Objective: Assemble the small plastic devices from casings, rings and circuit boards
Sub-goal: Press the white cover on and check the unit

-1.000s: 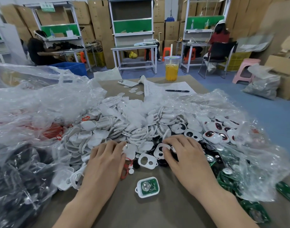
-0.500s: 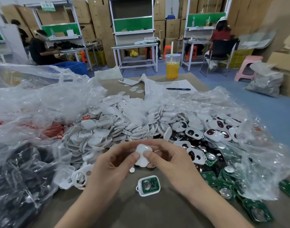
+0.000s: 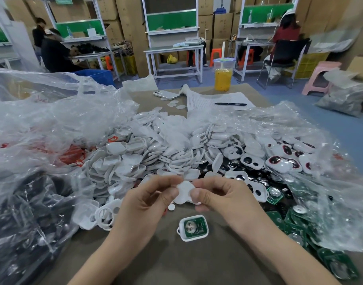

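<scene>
My left hand (image 3: 144, 204) and my right hand (image 3: 221, 199) pinch one small white casing piece (image 3: 183, 192) between them, held just above the table. Directly below it on the brown table lies an open white casing with a green circuit board (image 3: 193, 227) inside. Behind my hands spreads a large pile of white casings and rings (image 3: 156, 149). Casings with dark lenses (image 3: 279, 159) lie to the right, and loose green circuit boards (image 3: 295, 229) sit under plastic at the lower right.
Crumpled clear plastic bags (image 3: 43, 124) cover the left and right of the table. A phone (image 3: 165, 95), paper with a pen (image 3: 230, 104) and a cup of yellow drink (image 3: 223, 76) stand at the far edge. People sit at benches beyond.
My hands left the pile, where they lay flat, and came together over the table. They now hold a white casing piece, raised slightly since half a second ago.
</scene>
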Tool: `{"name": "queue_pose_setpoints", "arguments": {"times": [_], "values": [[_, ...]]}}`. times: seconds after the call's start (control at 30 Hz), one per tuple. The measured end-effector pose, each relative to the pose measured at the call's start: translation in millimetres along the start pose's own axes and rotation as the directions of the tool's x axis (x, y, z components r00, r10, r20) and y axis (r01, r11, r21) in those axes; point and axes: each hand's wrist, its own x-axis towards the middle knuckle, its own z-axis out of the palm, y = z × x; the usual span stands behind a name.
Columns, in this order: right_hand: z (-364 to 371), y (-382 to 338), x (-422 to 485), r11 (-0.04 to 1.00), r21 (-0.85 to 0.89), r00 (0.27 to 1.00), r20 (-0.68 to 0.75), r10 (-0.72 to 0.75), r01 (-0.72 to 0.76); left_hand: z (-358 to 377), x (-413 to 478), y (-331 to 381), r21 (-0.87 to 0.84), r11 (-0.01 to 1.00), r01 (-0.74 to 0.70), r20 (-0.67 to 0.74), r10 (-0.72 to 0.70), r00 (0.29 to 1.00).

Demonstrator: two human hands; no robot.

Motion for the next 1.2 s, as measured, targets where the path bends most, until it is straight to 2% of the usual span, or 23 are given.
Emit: {"name": "queue_pose_setpoints", "arguments": {"times": [0.17,0.3,0.37,0.47,0.6,0.7,0.73,0.8,0.9,1.03,1.1,1.2], "values": [[-0.9,0.6,-1.0,0.998,-0.062,0.999,-0.022,-0.023,0.022,-0.1,-1.3,2.5,0.035,0.999,-0.033,-0.004,0.033,0.999],[-0.4,0.3,-1.9,1.000,0.014,1.000,-0.009,-0.003,0.003,-0.4,-2.9,0.5,0.130,0.984,-0.118,0.010,0.118,0.993],[0.7,0.3,-2.5,0.998,0.062,1.000,0.006,0.026,-0.026,-0.3,-3.8,-2.6,0.284,0.929,-0.238,0.035,0.238,0.971],[1.5,0.8,-1.9,0.993,0.099,0.997,0.042,0.064,-0.068,-1.6,-5.8,-6.9,0.464,0.787,-0.406,0.103,0.407,0.908],[0.0,4.2,-1.1,0.984,0.157,0.995,0.070,0.070,-0.080,-5.0,-7.7,-9.2,0.541,0.671,-0.507,0.170,0.503,0.847],[0.4,4.5,-2.0,0.987,0.159,0.998,0.059,0.020,-0.029,-4.1,-8.4,-9.3,0.532,0.686,-0.496,0.144,0.504,0.851],[-1.6,4.2,-3.3,0.993,0.119,0.999,0.039,-0.019,0.014,-4.5,-9.3,-9.5,0.516,0.709,-0.481,0.137,0.486,0.863],[-11.5,4.0,-7.7,0.989,-0.070,0.992,0.001,-0.128,0.128,-8.1,-12.4,-11.6,0.475,0.754,-0.454,0.166,0.430,0.888],[-32.4,5.4,-20.6,0.895,-0.382,0.972,0.056,-0.226,0.230,-16.4,-19.6,-17.1,0.451,0.780,-0.433,0.285,0.333,0.899],[-41.6,16.1,-26.9,0.654,-0.694,0.952,0.257,-0.164,0.300,-19.6,-24.8,-20.5,0.478,0.789,-0.386,0.388,0.204,0.899],[-39.9,21.4,-24.1,0.549,-0.763,0.935,0.336,-0.111,0.340,-18.2,-25.0,-19.6,0.506,0.766,-0.397,0.417,0.186,0.890],[-40.6,25.7,-21.0,0.488,-0.798,0.928,0.366,-0.073,0.353,-16.4,-24.6,-16.7,0.525,0.737,-0.426,0.446,0.189,0.875]]}}
